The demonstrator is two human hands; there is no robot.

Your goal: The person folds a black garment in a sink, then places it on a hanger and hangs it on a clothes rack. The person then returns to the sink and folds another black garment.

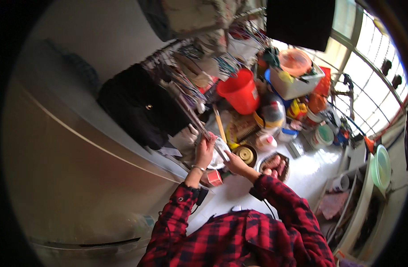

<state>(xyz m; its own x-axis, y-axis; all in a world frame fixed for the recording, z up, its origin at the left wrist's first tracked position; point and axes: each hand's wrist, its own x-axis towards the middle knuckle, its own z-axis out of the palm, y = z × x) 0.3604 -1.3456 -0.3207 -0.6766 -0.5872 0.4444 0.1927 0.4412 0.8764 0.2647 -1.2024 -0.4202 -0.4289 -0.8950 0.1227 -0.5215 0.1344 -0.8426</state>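
Observation:
Both my hands are on a long, thin pole point(194, 117) that slants from upper left down to the middle. My left hand point(205, 149) is closed around it, just below a black cloth bag or garment point(140, 106). Around the pole's lower end is my right hand point(236, 163). Behind the pole, between the hands, lies a white plastic bag or container point(218, 160). A round bowl holding a yellowish coiled thing point(245, 156) is just beyond my right hand. Below my left hand is a small red box point(214, 178).
A large metallic appliance point(90, 177) fills the left. Beyond the hands stand a red bucket point(239, 90), a white box point(285, 83) with an orange basin, and a basket of sweet potatoes point(274, 167). Hangers point(229, 65) and cloths hang above. Shelving point(344, 207) with a green basin stands right.

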